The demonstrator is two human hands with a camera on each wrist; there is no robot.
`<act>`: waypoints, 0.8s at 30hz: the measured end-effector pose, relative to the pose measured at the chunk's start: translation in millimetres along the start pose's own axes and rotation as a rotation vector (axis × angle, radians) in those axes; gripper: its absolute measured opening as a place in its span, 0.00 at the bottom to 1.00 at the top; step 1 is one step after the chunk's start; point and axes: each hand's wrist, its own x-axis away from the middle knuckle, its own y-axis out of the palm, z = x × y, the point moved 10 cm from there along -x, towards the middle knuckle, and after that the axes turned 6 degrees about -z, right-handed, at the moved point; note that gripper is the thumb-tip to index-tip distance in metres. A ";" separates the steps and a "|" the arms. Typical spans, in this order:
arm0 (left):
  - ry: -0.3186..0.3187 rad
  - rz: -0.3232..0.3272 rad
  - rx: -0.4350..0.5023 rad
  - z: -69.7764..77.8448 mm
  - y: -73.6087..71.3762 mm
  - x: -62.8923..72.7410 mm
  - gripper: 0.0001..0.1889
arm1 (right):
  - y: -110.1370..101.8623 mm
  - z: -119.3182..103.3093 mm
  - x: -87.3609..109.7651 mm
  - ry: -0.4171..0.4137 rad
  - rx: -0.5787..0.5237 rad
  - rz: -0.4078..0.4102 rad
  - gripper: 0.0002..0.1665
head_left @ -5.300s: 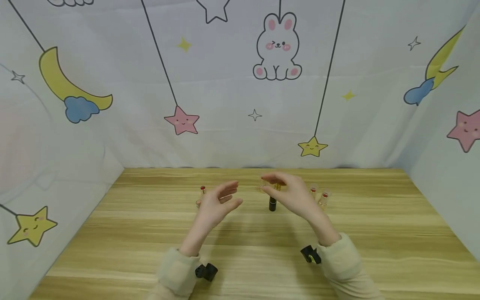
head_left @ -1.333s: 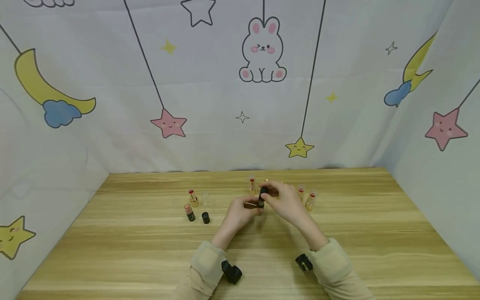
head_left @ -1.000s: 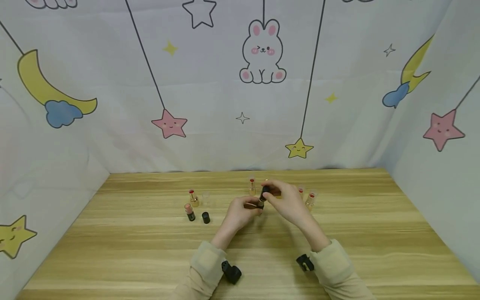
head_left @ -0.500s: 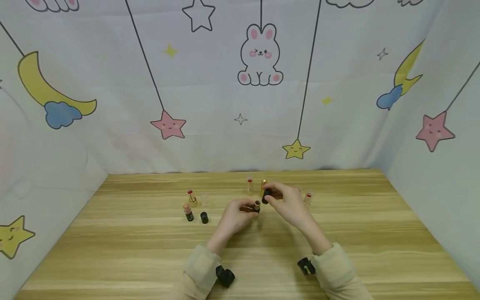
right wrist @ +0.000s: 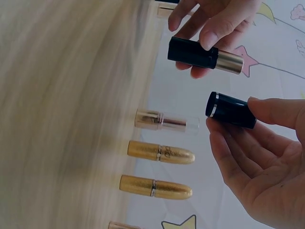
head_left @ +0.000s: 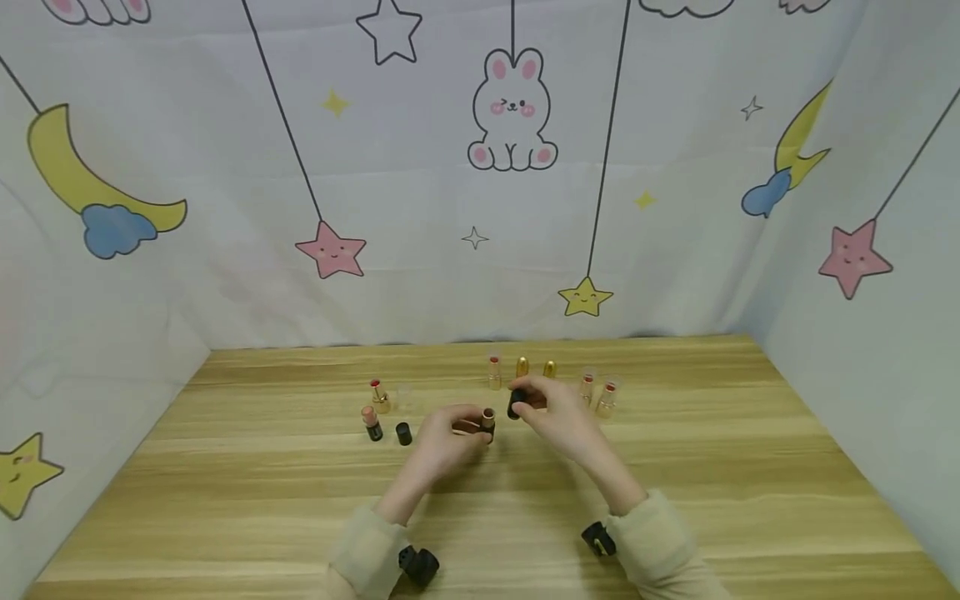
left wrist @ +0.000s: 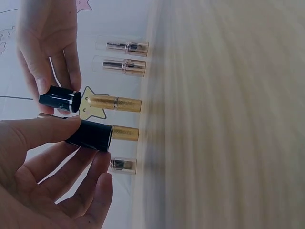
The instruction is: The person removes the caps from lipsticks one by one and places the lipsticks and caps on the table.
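Observation:
My left hand (head_left: 447, 439) pinches an uncapped lipstick (right wrist: 193, 53) by its black base, with the gold inner tube sticking out of the top. In the head view this lipstick stands nearly upright, and no coloured tip shows above the tube. Between thumb and fingers, my right hand (head_left: 561, 417) holds the black lipstick cap (right wrist: 232, 110), which has a silver band round its mouth. Cap and base are apart, the cap a little to the right of the base. Both are held above the wooden table (head_left: 480, 517).
Behind the hands stand two gold bullet-shaped lipsticks (right wrist: 161, 151) and a clear-capped lipstick (head_left: 494, 373). Two more clear-capped lipsticks (head_left: 608, 400) are at right. At left are an open red lipstick (head_left: 379, 397), a clear cap (head_left: 403, 394), an open pink lipstick (head_left: 371, 423) and a black cap (head_left: 403, 433).
Earlier both hands were empty; then they gripped one black lipstick together. The right hand has pulled its cap off, and the left hand has moved left and down with the base.

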 end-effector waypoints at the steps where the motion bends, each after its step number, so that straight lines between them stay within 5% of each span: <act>1: -0.002 0.001 0.000 -1.0 -2.1 2.1 0.13 | 3.0 -0.9 -0.3 0.002 -0.002 -0.005 0.16; 8: -0.003 0.020 -0.019 -8.4 -14.8 14.4 0.12 | 22.9 -7.3 -1.0 0.006 0.008 -0.035 0.16; 15: -0.033 0.057 -0.021 -15.8 -30.6 22.5 0.12 | 41.3 -21.4 -2.6 -0.079 0.012 -0.086 0.15; 24: -0.041 0.080 -0.040 -21.4 -50.7 35.1 0.13 | 61.9 -26.0 -4.6 -0.054 0.000 -0.155 0.15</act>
